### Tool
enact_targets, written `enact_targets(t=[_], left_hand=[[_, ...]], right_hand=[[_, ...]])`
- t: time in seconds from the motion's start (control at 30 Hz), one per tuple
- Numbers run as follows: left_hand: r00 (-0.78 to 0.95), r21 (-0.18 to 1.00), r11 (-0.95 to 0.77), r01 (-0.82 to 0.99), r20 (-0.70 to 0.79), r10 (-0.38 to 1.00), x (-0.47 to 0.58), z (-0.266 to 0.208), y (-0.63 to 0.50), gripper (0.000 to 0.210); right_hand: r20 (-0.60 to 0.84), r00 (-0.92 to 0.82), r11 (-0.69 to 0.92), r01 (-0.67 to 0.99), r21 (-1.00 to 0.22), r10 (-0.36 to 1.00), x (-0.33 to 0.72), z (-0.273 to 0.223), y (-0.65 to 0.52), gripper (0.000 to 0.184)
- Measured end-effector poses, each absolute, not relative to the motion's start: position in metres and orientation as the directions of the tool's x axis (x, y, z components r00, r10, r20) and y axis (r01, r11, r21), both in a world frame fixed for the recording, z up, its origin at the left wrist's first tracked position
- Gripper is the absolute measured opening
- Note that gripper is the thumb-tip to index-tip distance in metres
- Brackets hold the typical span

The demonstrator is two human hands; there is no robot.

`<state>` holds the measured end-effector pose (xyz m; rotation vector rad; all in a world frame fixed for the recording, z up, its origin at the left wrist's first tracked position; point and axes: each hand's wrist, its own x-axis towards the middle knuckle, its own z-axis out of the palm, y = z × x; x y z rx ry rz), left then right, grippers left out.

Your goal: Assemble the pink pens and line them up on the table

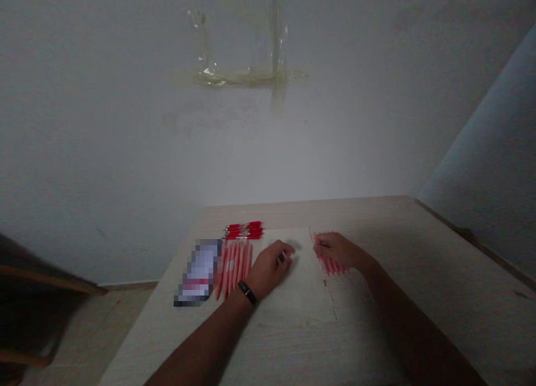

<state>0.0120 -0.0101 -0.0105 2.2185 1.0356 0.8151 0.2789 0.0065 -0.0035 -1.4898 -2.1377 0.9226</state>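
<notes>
My left hand (273,267), with a dark band on the wrist, hovers over a pale flat sheet (288,302) on the table. Its fingers are curved and apart, with nothing visible between them. At the sheet's right side, my right hand (337,249) is over a row of pink stick-like pieces (333,266). Its fingers are pressed together; what they pinch, if anything, is too small to make out. Left of my left hand lies a group of pink pen-like sticks (237,266). Behind these are several red pens (244,230), lying side by side.
A blurred-out, phone-like object (199,272) lies at the left of the wooden table (293,352). The table's far edge meets a grey wall (314,151) with strips of tape (243,80). Another wall stands at the right. Dark wooden furniture (46,280) is at the lower left.
</notes>
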Motion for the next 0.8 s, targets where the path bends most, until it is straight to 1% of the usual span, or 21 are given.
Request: enact_targets(t=[0.07,0.2,0.33,0.5,0.6,0.73,0.8], left_hand=[[0.518,0.690,-0.546,0.475,0.283,0.807,0.0120,-0.0105,-0.0101,0.020],[0.518,0.691,-0.545,0.474,0.282,0.808,0.0117,-0.0110,-0.0098,0.020],[0.521,0.688,-0.545,0.479,0.276,0.808,0.0122,-0.0117,-0.0096,0.019],[0.513,0.688,-0.539,0.486,0.275,0.813,0.0131,-0.0119,-0.0107,0.019],[0.516,0.688,-0.539,0.486,0.273,0.812,0.0130,-0.0116,-0.0108,0.019],[0.517,0.689,-0.542,0.482,0.276,0.810,0.0128,-0.0117,-0.0098,0.020],[0.516,0.691,-0.542,0.478,0.278,0.810,0.0129,-0.0120,-0.0095,0.020]], right_hand=[[-0.061,-0.376,0.221,0.660,-0.718,0.925,0.2795,-0.0055,0.0070,0.026],[0.003,-0.397,0.274,0.629,-0.727,0.918,0.2801,-0.0051,0.0061,0.023],[0.004,-0.384,0.270,0.642,-0.717,0.923,0.2800,-0.0035,0.0049,0.022],[0.011,-0.404,0.282,0.619,-0.733,0.915,0.2820,-0.0050,0.0066,0.023],[-0.030,-0.444,0.286,0.626,-0.725,0.895,0.2816,-0.0047,0.0063,0.027],[-0.174,-0.488,0.204,0.624,-0.754,0.855,0.2791,-0.0018,0.0036,0.033],[-0.198,-0.508,0.195,0.619,-0.761,0.838,0.2788,-0.0010,0.0029,0.035]])
